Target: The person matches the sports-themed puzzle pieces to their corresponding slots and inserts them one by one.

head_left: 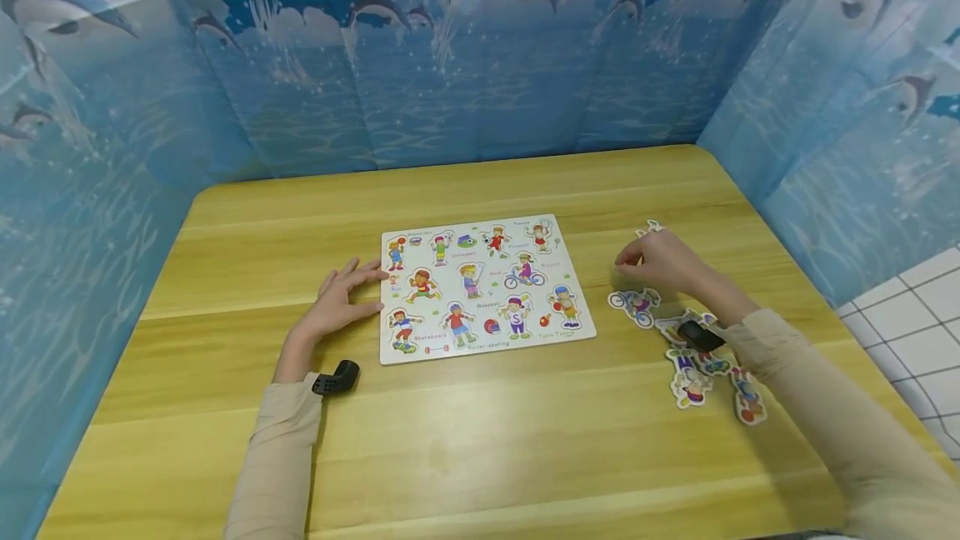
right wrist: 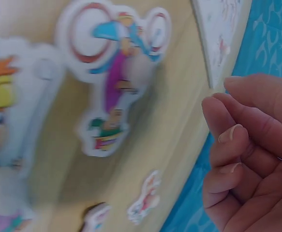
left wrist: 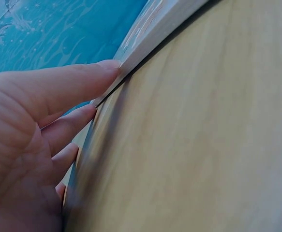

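Note:
A white puzzle board (head_left: 450, 298) printed with children playing sports lies flat mid-table. My left hand (head_left: 341, 302) is at its left edge, fingers extended; in the left wrist view the thumb (left wrist: 82, 87) touches the board's side (left wrist: 150, 41). Over the table right of the board hovers my right hand (head_left: 663, 261), its fingers loosely bent with nothing between them in the right wrist view. Nearest below it is a cyclist puzzle piece (head_left: 635, 307). Another piece (head_left: 651, 227) is partly hidden behind the hand.
Several more cut-out pieces lie close together under the right wrist, including a figure piece (head_left: 692, 387) and one farther right (head_left: 747, 397). A black wrist device (head_left: 337, 377) sits on the left wrist. Dolphin-print curtains (head_left: 465, 107) border the wooden table (head_left: 450, 448).

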The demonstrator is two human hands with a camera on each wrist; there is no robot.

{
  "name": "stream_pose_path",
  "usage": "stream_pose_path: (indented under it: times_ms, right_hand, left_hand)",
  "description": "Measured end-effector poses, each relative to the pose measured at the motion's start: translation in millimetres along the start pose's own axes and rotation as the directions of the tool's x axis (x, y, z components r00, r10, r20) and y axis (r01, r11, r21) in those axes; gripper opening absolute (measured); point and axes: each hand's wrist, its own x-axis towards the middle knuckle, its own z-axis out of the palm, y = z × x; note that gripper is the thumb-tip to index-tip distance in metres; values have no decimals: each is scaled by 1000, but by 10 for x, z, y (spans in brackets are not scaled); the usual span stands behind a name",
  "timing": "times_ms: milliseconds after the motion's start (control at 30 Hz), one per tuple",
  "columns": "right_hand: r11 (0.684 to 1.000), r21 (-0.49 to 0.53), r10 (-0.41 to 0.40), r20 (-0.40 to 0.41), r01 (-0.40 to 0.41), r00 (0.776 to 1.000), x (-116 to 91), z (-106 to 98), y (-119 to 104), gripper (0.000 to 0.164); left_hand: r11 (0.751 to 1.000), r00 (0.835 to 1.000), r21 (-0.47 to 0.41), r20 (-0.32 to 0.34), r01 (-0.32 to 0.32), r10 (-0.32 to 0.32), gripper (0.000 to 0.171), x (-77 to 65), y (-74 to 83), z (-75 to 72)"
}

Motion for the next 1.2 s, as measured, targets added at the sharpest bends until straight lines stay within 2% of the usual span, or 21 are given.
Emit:
stream_pose_path:
  times_ms: [200,500,733,1200]
  right_hand:
    - [999,31,8,18,-8,1000,-91,73,86,12]
    - [995,82,62,40,-65,997,-238,116,79,9]
    - [992,78,93,40,-95,995,-308,176,70,9]
    - [992,67,105,75,-110,992,-303,211,35,7]
  left_hand:
    - [1000,1000,18,-1,-2,2,48,6,-12,-5]
    - [1000,1000,16,-10,-3,3,48,-8,13,-5]
    - [1000,1000,16,-19,-10,10,47,-9,18,8]
    - [1000,999,-8,-30,-17,16,48,-45,35,-3]
